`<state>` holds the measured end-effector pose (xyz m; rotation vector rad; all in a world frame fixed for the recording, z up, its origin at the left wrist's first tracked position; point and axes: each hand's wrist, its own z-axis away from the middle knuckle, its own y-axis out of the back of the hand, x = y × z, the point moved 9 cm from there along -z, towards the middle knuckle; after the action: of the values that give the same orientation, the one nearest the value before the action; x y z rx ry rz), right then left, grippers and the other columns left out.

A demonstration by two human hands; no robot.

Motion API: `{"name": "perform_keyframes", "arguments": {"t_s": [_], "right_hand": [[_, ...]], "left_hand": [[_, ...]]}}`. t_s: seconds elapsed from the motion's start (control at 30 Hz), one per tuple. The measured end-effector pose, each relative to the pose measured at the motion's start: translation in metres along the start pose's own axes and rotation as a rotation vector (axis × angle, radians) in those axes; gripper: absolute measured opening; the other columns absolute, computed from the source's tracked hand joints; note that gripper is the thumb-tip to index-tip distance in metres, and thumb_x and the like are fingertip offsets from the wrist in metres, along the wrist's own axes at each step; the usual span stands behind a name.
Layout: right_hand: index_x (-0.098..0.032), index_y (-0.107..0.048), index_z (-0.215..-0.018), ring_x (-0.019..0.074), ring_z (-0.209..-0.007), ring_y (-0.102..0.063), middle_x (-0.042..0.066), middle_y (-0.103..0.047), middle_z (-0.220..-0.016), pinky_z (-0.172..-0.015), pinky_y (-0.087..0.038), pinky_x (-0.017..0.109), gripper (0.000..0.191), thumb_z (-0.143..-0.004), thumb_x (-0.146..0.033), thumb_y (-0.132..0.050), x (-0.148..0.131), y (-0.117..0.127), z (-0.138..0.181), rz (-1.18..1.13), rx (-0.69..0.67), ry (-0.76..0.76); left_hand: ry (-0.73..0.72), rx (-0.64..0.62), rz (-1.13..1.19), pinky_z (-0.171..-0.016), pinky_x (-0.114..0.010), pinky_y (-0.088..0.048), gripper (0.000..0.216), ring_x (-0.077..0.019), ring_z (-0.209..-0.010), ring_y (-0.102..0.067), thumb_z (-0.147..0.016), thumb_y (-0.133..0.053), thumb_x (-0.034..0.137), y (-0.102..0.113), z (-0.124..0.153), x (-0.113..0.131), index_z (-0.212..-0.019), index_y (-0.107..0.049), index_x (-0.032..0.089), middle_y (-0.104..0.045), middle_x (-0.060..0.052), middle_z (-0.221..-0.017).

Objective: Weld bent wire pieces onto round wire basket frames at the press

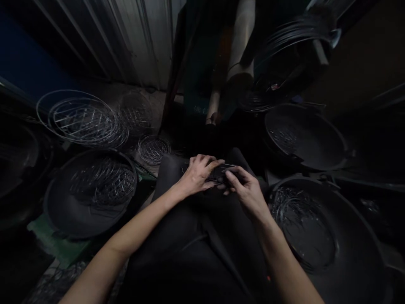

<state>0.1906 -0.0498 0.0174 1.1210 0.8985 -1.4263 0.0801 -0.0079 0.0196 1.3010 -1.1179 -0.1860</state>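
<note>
My left hand [198, 174] and my right hand [245, 188] meet over my lap, above my dark trousers. Both are closed in a pinch on a small piece of thin wire work [220, 174] held between them. The left fingers curl over it from the left. The right thumb and forefinger grip its right end. The dim light hides the wire piece's exact shape.
A black basin [60, 211] at my left holds wire rings. A second black basin [354, 253] at my right holds loose wire. A third basin [316, 147] sits further back right. Finished round wire frames [80, 120] lie on the floor by a corrugated wall [136, 42].
</note>
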Motion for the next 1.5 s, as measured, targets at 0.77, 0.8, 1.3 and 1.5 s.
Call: {"name": "perform_keyframes", "arguments": {"t_s": [0.77, 0.8, 1.3, 1.5], "right_hand": [[-0.016, -0.061, -0.081, 0.0136, -0.062, -0.057, 0.002, -0.062, -0.072, -0.060, -0.047, 0.024, 0.031, -0.083, -0.046, -0.056, -0.040, 0.019, 0.001, 0.319, 0.238, 0.175], [-0.016, -0.062, -0.080, 0.0137, -0.063, -0.056, 0.002, -0.062, -0.071, -0.059, -0.046, 0.024, 0.032, -0.083, -0.047, -0.055, -0.043, 0.017, -0.005, 0.371, 0.246, 0.189], [-0.018, -0.058, -0.077, 0.0122, -0.060, -0.051, -0.001, -0.057, -0.066, -0.060, -0.039, 0.022, 0.028, -0.086, -0.043, -0.049, -0.066, -0.011, -0.050, 0.516, 0.333, 0.415], [-0.018, -0.058, -0.072, 0.0111, -0.055, -0.047, -0.002, -0.058, -0.063, -0.055, -0.036, 0.022, 0.028, -0.083, -0.042, -0.051, -0.068, -0.017, -0.062, 0.614, 0.285, 0.360]], "left_hand": [[-0.061, 0.131, 0.087, -0.083, -0.036, -0.036, 0.062, -0.0242, -0.099, -0.048, -0.079, -0.058, 0.029, 0.040, -0.011, -0.007, -0.135, -0.032, 0.021, -0.052, -0.008, -0.108], [-0.061, 0.145, 0.060, -0.082, -0.036, -0.036, 0.062, -0.0241, -0.099, -0.048, -0.079, -0.057, 0.027, 0.042, -0.014, -0.006, -0.135, -0.032, 0.021, -0.052, -0.008, -0.109], [-0.014, 0.289, 0.014, -0.081, -0.036, -0.036, 0.055, -0.0246, -0.098, -0.050, -0.077, -0.058, 0.023, 0.055, -0.026, -0.041, -0.129, -0.038, 0.017, -0.054, -0.009, -0.108], [-0.023, 0.380, 0.065, -0.081, -0.036, -0.035, 0.053, -0.0241, -0.099, -0.050, -0.080, -0.056, 0.026, 0.054, -0.023, -0.047, -0.128, -0.037, 0.017, -0.054, -0.010, -0.109]]}}
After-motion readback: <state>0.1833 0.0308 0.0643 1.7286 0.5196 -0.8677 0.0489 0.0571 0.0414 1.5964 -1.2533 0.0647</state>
